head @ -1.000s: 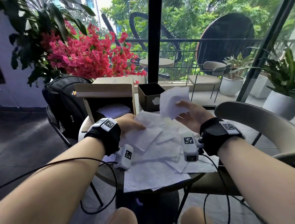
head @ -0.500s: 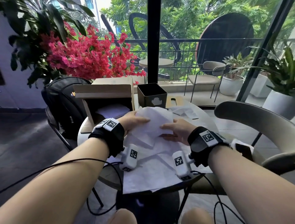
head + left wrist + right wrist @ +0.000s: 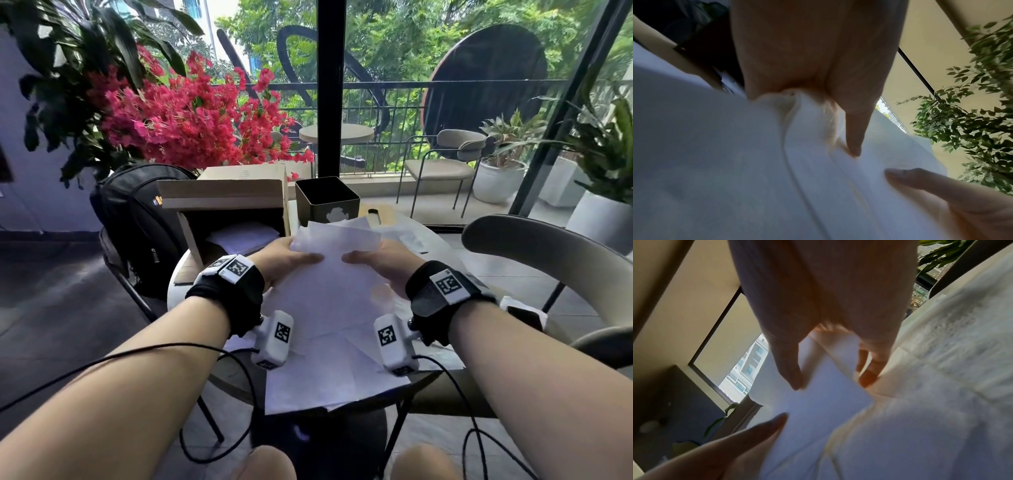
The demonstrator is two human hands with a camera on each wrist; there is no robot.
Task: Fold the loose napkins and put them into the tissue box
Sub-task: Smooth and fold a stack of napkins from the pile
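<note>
I hold a white napkin (image 3: 337,241) over the table, its far edge raised. My left hand (image 3: 305,255) pinches its left side and my right hand (image 3: 356,257) its right side. In the left wrist view the left hand (image 3: 871,162) has the napkin (image 3: 838,186) between thumb and finger. The right wrist view shows the right hand (image 3: 790,400) pinching the napkin's (image 3: 818,394) edge the same way. Several loose napkins (image 3: 329,363) lie spread under my wrists. The black square tissue box (image 3: 327,200) stands open just beyond the held napkin.
A cardboard box (image 3: 222,202) lies on its side at the back left of the round table (image 3: 226,373), with white napkins inside. A black backpack (image 3: 137,219) sits on a chair to the left, and a beige chair back (image 3: 548,246) curves in on the right.
My right hand brought its raised napkin down toward the left hand. The left hand left the pile, and both hands now pinch that napkin with its far edge lifted.
</note>
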